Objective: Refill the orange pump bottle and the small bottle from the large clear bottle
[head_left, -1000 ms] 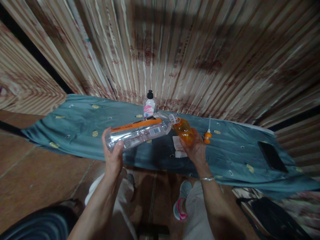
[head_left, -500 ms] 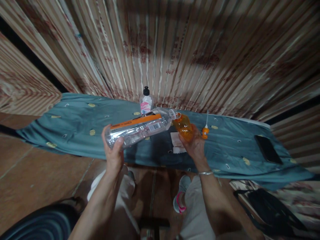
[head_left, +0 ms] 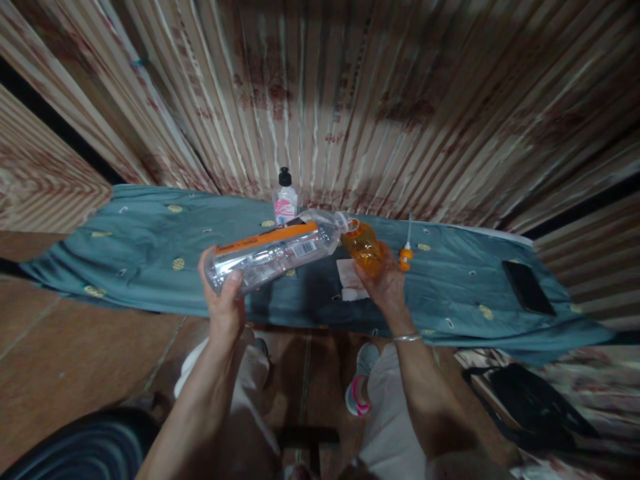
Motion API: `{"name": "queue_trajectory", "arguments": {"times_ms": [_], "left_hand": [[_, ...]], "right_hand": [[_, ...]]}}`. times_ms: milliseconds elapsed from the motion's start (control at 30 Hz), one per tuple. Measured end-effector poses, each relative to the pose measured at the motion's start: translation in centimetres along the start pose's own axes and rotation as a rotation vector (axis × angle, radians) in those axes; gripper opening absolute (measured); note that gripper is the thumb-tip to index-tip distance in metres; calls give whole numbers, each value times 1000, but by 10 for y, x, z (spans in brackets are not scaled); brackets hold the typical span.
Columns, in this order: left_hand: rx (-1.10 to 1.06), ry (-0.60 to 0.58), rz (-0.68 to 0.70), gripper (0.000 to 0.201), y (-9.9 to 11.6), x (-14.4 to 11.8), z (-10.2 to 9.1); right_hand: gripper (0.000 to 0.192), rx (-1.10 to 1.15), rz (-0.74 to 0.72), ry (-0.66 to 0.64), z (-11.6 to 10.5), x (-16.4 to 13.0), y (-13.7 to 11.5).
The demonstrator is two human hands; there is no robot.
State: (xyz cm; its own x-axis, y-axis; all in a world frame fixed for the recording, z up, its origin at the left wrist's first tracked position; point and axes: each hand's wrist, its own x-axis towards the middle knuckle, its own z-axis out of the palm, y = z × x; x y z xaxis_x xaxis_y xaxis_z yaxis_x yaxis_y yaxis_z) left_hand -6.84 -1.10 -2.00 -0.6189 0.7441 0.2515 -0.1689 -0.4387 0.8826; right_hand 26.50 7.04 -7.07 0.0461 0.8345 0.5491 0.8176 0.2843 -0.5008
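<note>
Two bottles in hand: left hand (head_left: 226,308) grips one clear bottle (head_left: 273,249), its mouth at 3 o'clock meeting one orange bottle (head_left: 363,248) gripped by right hand (head_left: 385,288).

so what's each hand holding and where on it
Left hand grips the clear bottle at its base; right hand holds the orange bottle around its lower body.

Bare forearms, light trousers, grey shoes

No sleeves reach the forearms; a thin silver bangle (head_left: 407,338) circles the right wrist. Pale grey trousers (head_left: 385,400) cover both legs, and one grey shoe (head_left: 359,387) has a pink trim.
</note>
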Motion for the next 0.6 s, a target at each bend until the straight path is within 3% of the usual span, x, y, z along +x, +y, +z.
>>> {"name": "queue_trajectory", "arguments": {"times_ms": [200, 600], "left_hand": [[-55, 4, 0, 74, 6, 0, 10], [-60, -5, -56, 87, 6, 8, 8]], "right_hand": [[81, 22, -33, 7, 1, 0, 5], [77, -53, -26, 82, 22, 0, 5]]}}
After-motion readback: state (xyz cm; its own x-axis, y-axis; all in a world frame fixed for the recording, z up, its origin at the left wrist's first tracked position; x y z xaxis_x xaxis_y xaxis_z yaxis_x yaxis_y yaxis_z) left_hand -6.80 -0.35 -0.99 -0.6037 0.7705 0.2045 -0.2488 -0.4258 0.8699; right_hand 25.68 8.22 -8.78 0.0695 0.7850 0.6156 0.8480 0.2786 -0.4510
